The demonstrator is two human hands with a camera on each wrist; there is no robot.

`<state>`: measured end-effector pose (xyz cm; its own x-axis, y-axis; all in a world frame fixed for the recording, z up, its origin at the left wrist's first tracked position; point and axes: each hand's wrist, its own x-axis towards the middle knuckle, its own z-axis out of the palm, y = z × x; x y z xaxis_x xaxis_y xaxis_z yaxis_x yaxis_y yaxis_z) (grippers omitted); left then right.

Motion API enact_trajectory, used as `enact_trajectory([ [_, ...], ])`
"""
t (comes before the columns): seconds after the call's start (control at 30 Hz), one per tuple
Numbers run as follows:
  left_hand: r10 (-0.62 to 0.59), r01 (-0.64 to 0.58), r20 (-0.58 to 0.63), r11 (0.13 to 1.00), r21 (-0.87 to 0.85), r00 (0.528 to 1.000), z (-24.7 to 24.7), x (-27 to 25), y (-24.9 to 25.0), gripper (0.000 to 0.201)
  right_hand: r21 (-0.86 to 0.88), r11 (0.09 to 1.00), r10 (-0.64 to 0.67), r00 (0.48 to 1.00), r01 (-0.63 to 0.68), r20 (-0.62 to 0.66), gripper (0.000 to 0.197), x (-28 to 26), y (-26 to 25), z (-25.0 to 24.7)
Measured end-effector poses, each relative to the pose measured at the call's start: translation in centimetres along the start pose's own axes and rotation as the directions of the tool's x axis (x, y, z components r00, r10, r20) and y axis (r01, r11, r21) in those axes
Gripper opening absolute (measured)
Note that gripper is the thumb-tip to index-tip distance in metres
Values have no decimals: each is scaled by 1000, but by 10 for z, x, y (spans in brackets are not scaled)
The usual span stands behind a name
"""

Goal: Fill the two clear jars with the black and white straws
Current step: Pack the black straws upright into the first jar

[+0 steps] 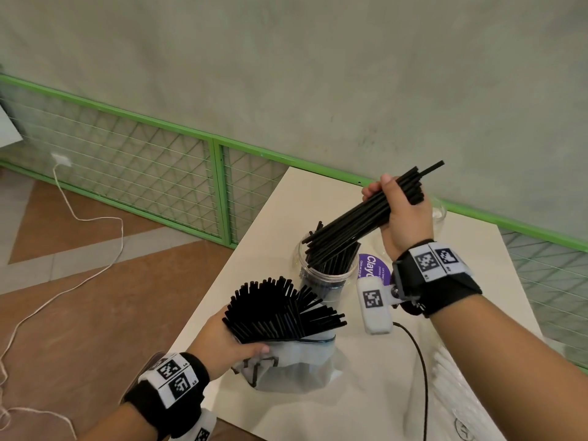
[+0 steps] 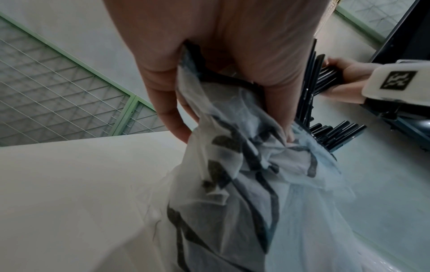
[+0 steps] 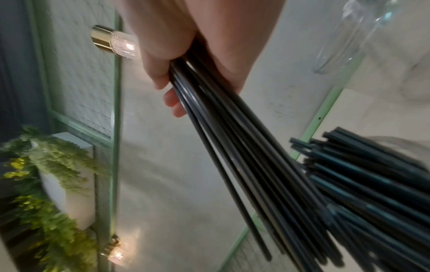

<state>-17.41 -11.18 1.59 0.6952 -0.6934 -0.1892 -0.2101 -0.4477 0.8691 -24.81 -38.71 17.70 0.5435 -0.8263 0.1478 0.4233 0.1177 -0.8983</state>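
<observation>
Black straws, right grip: my right hand [image 1: 401,214] is clamped round a bundle of black straws [image 1: 362,214], fingers curled about its upper part; the bundle slants down to the left, and its lower ends sit in the mouth of the near jar.
Clear plastic, near jar: I see the near jar [image 1: 324,275] upright on the bench [image 1: 477,313], already holding a mass of black straws that lean toward its left rim.
Clear plastic, far jar: a second clear jar [image 3: 353,35] shows in the right wrist view beside my right hand; in the head view only its rim peeks out behind that hand, and I cannot tell what it holds.
Translucent bag, left grip: my left hand [image 1: 222,340] is clamped on the neck of a printed plastic bag [image 1: 296,364], thumb across the front, fingers behind; the bag rests on the bench near its left edge.
Black straws, bag: a fan of bagged straws [image 1: 283,310] spreads out of the bag's mouth, just in front of the near jar.
White straws: a wrapped pack of white straws [image 1: 451,370] lies on the bench at the right, partly hidden by my right forearm.
Purple label: a purple lid [image 1: 374,268] lies on the bench just right of the near jar.
</observation>
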Motion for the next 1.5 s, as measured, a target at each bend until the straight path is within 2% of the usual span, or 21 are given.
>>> enact_trajectory([
  [0.13, 11, -12, -5, 1000, -27, 1000, 0, -1, 0, 56, -56, 998, 11, 999, -14, -39, 10, 15, 13, -10],
  [0.3, 5, -4, 23, 999, -44, 1000, 0, -2, -1, 46, -57, 998, 10, 999, -13, -47, 10, 27, 19, -14],
  [0.43, -1, 3, 45, 999, -53, 999, -1, -2, -1, 63, -13, 1000, -7, 999, 6, -54, 10, 36, 15, -14],
  [0.5, -2, 2, 15, 999, -33, 1000, 0, -2, 0, 53, -9, 1000, -7, 999, 7, -49, 10, 40, 14, -15],
  [0.67, 29, -28, -21, 999, 27, 999, 0, -3, 3, 59, -117, 993, 21, 1000, -20, 12, 9, 33, 24, -10],
  [0.77, 21, -21, -4, 1000, 20, 1000, 0, -3, 3, 57, -243, 968, 89, 993, -67, 81, 11, 20, 40, -5],
  [0.83, -1, 1, 28, 1000, 1, 1000, -1, -2, 3, 50, -377, 922, 156, 976, -88, 153, 15, 13, 53, -6],
  [0.93, -12, 13, 53, 1000, -18, 999, -1, -2, 4, 64, -555, 831, 200, 950, -37, 238, 33, 8, 66, -8],
  [1.0, -14, 14, 43, 1000, -10, 999, -1, -1, 2, 63, -594, 805, 198, 941, 4, 274, 49, 8, 65, -10],
  [1.13, -20, 20, 44, 1000, -10, 999, 1, 2, -3, 55, -663, 747, 206, 934, 44, 293, 53, 8, 56, -21],
  [1.23, -18, 19, 57, 1000, -8, 998, 0, 4, -4, 58, -724, 685, 211, 932, 74, 295, 68, 1, 58, -34],
  [1.33, -14, 14, 39, 1000, -10, 999, 1, 3, -3, 56, -786, 601, 261, 894, 145, 365, 77, -8, 73, -43],
  [1.4, -4, 4, 0, 1000, -1, 1000, 1, 3, -1, 54, -828, 512, 286, 864, 228, 414, 82, -9, 84, -44],
  [1.5, 7, -7, -9, 1000, -2, 1000, 2, 2, 2, 56, -841, 418, 277, 834, 342, 477, 90, -5, 93, -36],
])
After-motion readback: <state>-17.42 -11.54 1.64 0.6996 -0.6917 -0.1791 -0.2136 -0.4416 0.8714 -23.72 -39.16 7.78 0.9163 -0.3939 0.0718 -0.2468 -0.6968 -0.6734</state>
